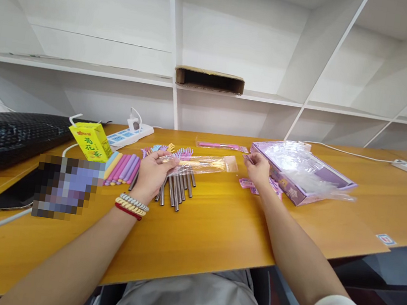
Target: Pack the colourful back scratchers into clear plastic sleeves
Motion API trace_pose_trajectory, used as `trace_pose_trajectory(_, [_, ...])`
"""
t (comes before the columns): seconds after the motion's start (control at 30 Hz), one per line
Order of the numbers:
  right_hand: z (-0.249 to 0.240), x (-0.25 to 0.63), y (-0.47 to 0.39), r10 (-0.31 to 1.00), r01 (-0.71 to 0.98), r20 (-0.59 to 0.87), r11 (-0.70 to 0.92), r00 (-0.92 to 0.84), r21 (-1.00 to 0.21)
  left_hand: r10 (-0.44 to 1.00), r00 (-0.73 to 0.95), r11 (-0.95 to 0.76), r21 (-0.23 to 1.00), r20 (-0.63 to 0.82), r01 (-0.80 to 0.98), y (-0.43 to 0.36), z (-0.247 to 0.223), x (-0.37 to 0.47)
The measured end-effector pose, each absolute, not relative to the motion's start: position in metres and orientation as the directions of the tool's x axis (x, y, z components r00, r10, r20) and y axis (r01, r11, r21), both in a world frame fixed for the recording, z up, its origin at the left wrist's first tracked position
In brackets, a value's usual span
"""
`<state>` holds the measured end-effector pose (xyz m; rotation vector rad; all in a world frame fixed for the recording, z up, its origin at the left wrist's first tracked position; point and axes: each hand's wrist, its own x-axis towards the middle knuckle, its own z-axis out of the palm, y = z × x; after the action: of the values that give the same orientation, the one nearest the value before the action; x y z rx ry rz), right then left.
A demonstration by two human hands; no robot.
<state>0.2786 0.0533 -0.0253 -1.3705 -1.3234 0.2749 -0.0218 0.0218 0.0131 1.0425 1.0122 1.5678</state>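
Note:
My left hand (154, 173) is closed on one end of a clear plastic bag (205, 163) with a yellow stick-like item inside, held above the table. To the right, my right hand (259, 169) pinches a small card (248, 157), partly hidden by the fingers. Under that hand lie several pink and purple printed cards (248, 183). Below the bag rest several metal rods (176, 194); colourful claw-shaped heads (186, 153), like those of back scratchers, show just behind it. Left of my left hand sit pink, purple and yellow handles (124, 169) in a row.
A purple box (337, 181) with clear plastic bags (294, 161) stands at right. A pink item in a packet (220, 146) lies at the back. At left are a yellow drink carton (92, 142), a power strip (130, 134), a dark tablet (17, 191) and black bubble wrap (14, 139).

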Motion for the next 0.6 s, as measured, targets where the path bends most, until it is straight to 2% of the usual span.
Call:
trace_pose_trajectory(0.13, [-0.019,0.271,0.047,0.765,0.601,0.588,0.348,0.261,-0.719,0.973,-0.173,-0.194,0.95,0.154,-0.244,0.022,0.012,-0.022])
trace_pose_trajectory(0.23, [-0.016,0.267,0.045,0.769,0.579,0.615,0.426,0.173,-0.695,0.971,-0.176,-0.199,0.951,0.16,-0.235,0.022,0.012,-0.022])
trace_pose_trajectory(0.47, [-0.015,0.255,0.038,0.875,0.449,0.484,0.434,-0.005,-0.781,0.967,-0.159,-0.227,0.954,0.197,-0.198,0.024,0.008,-0.024])
trace_pose_trajectory(0.6, [-0.015,0.248,0.034,0.908,0.412,0.418,0.395,-0.037,-0.821,0.968,-0.145,-0.227,0.96,0.204,-0.163,0.022,0.009,-0.024])
